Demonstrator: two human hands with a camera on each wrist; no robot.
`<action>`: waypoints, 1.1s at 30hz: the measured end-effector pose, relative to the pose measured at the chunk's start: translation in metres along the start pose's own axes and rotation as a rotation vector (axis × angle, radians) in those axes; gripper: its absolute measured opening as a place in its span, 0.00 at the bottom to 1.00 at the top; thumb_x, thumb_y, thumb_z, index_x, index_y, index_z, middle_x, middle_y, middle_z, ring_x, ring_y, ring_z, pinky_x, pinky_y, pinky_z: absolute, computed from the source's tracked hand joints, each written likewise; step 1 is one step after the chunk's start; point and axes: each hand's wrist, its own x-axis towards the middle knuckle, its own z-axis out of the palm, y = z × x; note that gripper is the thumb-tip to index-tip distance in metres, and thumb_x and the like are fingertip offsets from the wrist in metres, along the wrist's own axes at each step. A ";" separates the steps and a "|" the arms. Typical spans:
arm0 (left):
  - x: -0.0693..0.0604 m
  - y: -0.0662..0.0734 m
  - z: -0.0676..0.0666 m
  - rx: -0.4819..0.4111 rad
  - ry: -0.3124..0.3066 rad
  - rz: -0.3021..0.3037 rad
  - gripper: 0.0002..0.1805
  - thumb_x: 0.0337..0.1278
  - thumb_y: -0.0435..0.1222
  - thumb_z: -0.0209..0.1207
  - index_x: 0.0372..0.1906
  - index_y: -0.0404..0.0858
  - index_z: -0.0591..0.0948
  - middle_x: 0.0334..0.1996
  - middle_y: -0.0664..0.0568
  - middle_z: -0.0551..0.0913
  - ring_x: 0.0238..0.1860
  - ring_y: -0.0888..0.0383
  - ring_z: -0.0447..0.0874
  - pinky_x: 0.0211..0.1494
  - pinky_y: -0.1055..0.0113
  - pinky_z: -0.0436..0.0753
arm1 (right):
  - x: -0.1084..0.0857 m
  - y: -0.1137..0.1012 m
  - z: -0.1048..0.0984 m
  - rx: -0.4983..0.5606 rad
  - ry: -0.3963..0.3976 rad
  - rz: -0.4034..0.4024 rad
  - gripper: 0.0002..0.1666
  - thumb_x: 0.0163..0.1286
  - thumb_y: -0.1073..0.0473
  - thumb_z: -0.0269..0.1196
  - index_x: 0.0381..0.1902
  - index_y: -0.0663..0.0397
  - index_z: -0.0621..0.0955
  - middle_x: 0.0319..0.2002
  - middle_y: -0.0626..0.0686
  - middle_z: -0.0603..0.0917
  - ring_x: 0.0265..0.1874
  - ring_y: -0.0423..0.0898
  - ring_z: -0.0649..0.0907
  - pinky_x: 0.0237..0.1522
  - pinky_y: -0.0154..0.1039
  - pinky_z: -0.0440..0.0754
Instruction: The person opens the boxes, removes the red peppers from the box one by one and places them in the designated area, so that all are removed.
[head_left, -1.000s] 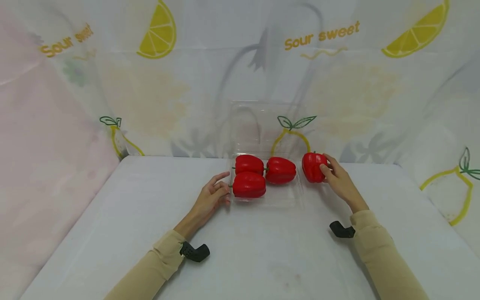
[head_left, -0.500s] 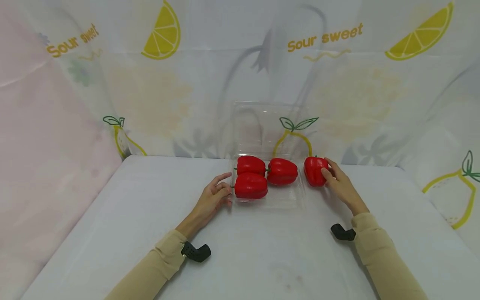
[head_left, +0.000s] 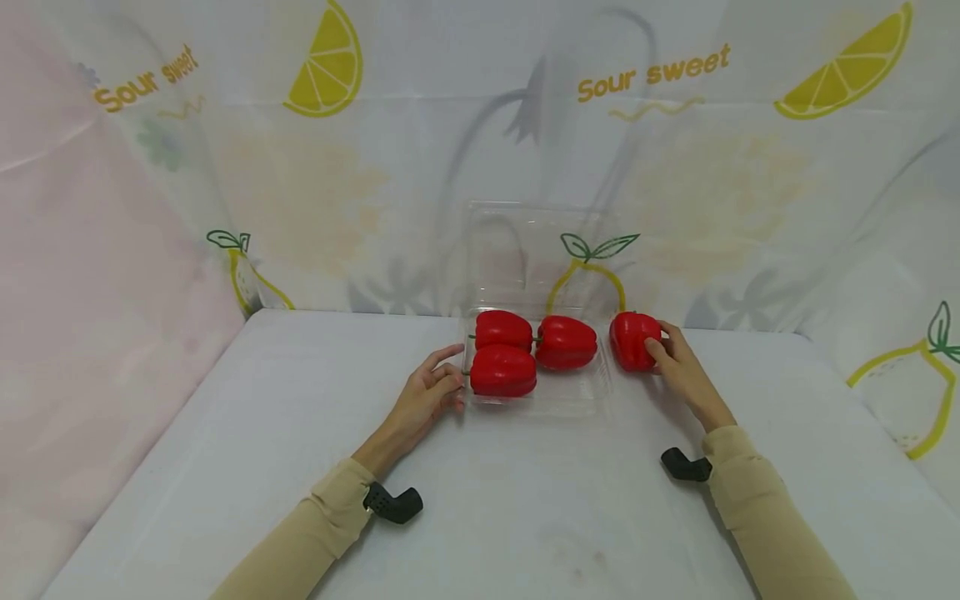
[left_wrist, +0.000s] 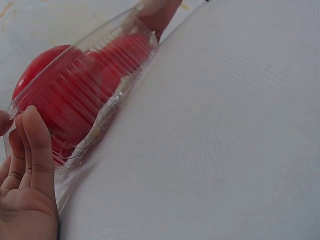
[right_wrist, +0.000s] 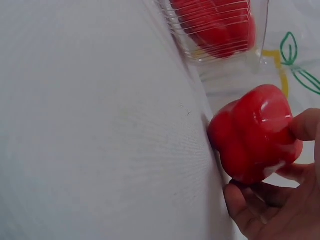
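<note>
My right hand (head_left: pixel 684 375), right of centre in the head view, pinches a red pepper (head_left: pixel 635 342) between thumb and fingertips. Its skin is glossy and evenly red, with swollen lobes, deep creases between them and pale highlights; I cannot tell whether its underside touches the table (head_left: pixel 525 517). The pepper sits just beyond the right side of a clear container (head_left: pixel 566 396) at mid-frame. My left hand (head_left: pixel 416 402), left of centre, has its fingers fairly straight and close together, touching the container's left wall, whose fine ribs show in the left wrist view. Inside the container, at the left, a front pepper (head_left: pixel 503 372) and a back pepper (head_left: pixel 503 330) lie on their sides, and a third pepper (head_left: pixel 567 342) lies to their right; all three are shiny red with green stems pointing toward the frame's left. A transparent lid (head_left: pixel 498 250) stands raised behind them. Beige sleeves (head_left: pixel 772 517) cover my arms in the lower corners, and a patterned cloth (head_left: pixel 420 167) with yellow lemon slices fills the upper frame.
</note>
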 end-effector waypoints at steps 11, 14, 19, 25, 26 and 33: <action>0.000 0.000 0.001 0.010 0.008 -0.003 0.29 0.66 0.29 0.49 0.70 0.40 0.59 0.33 0.57 0.76 0.31 0.64 0.77 0.36 0.73 0.82 | 0.002 0.005 0.002 0.007 0.014 0.013 0.43 0.73 0.42 0.46 0.74 0.57 0.45 0.69 0.69 0.57 0.64 0.65 0.64 0.48 0.31 0.75; 0.000 0.000 0.001 0.014 0.009 0.000 0.28 0.66 0.29 0.49 0.70 0.40 0.59 0.33 0.57 0.76 0.31 0.64 0.77 0.37 0.73 0.82 | 0.002 0.009 0.003 0.013 0.035 -0.007 0.42 0.73 0.42 0.46 0.74 0.58 0.47 0.69 0.68 0.57 0.63 0.63 0.65 0.42 0.21 0.72; 0.000 -0.001 0.001 0.016 0.005 -0.002 0.28 0.66 0.29 0.49 0.70 0.40 0.59 0.33 0.57 0.76 0.32 0.64 0.77 0.37 0.73 0.82 | 0.000 0.016 0.004 0.030 0.071 -0.030 0.40 0.74 0.43 0.45 0.73 0.61 0.50 0.67 0.68 0.61 0.56 0.56 0.69 0.38 0.19 0.72; -0.001 0.000 0.002 0.010 0.000 -0.004 0.28 0.67 0.29 0.49 0.70 0.39 0.58 0.33 0.57 0.76 0.31 0.64 0.76 0.36 0.73 0.82 | -0.002 0.018 0.007 0.056 0.101 -0.022 0.41 0.74 0.43 0.45 0.72 0.63 0.49 0.67 0.68 0.61 0.57 0.57 0.68 0.38 0.17 0.71; -0.001 0.000 0.002 0.008 0.001 -0.002 0.28 0.66 0.29 0.49 0.70 0.39 0.58 0.32 0.57 0.76 0.31 0.64 0.76 0.36 0.73 0.82 | -0.002 0.018 0.008 0.058 0.105 -0.020 0.41 0.74 0.43 0.45 0.73 0.63 0.49 0.67 0.68 0.61 0.59 0.58 0.67 0.38 0.17 0.71; 0.000 0.001 0.001 0.021 0.000 0.000 0.29 0.67 0.30 0.49 0.70 0.39 0.58 0.33 0.56 0.75 0.30 0.64 0.76 0.36 0.73 0.81 | 0.000 0.018 0.009 0.070 0.112 -0.026 0.41 0.75 0.43 0.44 0.73 0.60 0.46 0.69 0.67 0.56 0.65 0.63 0.63 0.39 0.15 0.69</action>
